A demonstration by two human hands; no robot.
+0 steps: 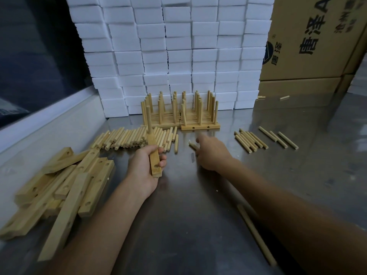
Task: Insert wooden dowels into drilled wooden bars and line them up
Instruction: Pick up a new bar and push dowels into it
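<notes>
At centre frame, above a scuffed steel tabletop (198,205), the left hand (146,165) grips a pale drilled wooden bar (154,155) with one round wooden dowel (149,120) standing upright in its far hole, while the blurred right hand (210,153) pinches a second short dowel (193,145) just right of the loose dowel pile (131,138). The bar looks light and stiff, best held mid-length clear of its holes; the smooth dowels seem apt to roll, so take them near one end.

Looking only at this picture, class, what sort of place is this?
Probably a small workshop or factory packing bench: a steel worktable with loose dowels, drilled bars, white foam blocks and cardboard cartons stacked behind.
</notes>
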